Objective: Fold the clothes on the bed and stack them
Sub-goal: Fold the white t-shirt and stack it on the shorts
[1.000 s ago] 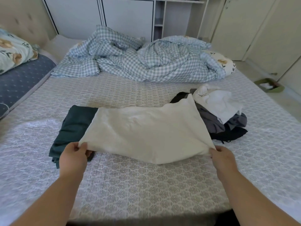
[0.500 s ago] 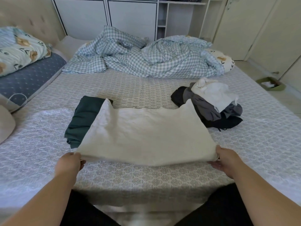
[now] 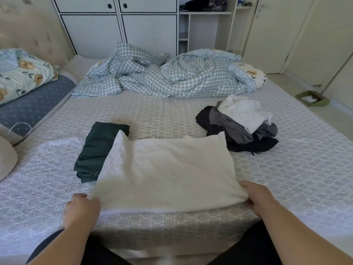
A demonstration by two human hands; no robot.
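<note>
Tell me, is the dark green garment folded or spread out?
Folded: the dark green garment lies as a compact layered rectangle, partly under the cream cloth.

A home bedroom: bed, rumpled checked duvet, white wardrobe.

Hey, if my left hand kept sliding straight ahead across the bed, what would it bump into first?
Probably the folded dark green garment, lying just beyond your left hand and partly under the cream cloth it grips. Depth is hard to judge.
</note>
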